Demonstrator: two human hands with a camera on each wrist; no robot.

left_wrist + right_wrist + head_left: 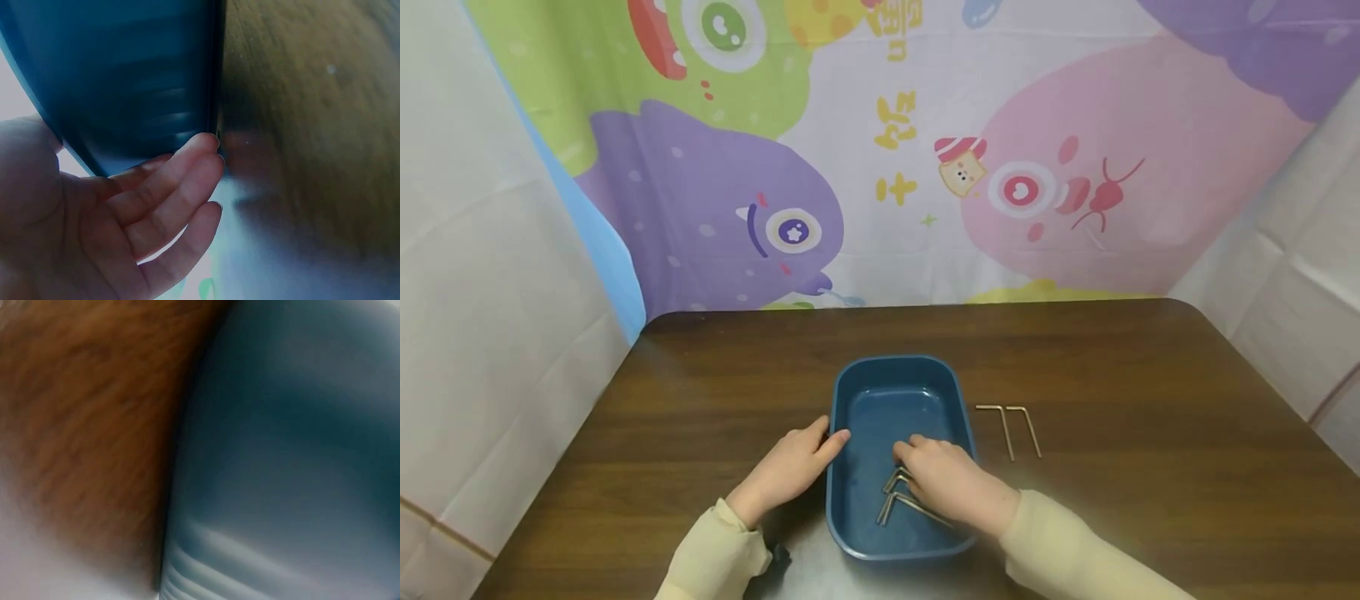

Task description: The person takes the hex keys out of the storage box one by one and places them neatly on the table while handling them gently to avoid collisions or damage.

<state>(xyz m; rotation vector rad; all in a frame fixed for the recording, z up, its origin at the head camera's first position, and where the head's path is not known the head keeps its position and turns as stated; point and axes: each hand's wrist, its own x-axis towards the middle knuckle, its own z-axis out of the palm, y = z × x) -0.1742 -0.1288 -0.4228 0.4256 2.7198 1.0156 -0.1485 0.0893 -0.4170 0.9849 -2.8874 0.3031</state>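
A deep blue rectangular tray (902,552) stands on the table, with several L-shaped metal hex keys (891,504) lying in its near half. At its left side my left hand (793,467) holds the wall, thumb over the rim and fingers against the outside; the left wrist view shows those fingers (181,194) along the outer wall. My right hand (951,483) reaches down into the tray over the hex keys with bent fingers. Its fingertips are partly hidden, and I cannot tell whether they pinch a key. Only the tray's outer wall (281,456) and wood fill the right wrist view.
Two more hex keys (1018,432) lie side by side on the brown wooden table (1150,442), right of the tray. A printed cartoon cloth (880,250) hangs behind the table, with pale cloths on both sides. A dark object (781,557) shows beside the left sleeve.
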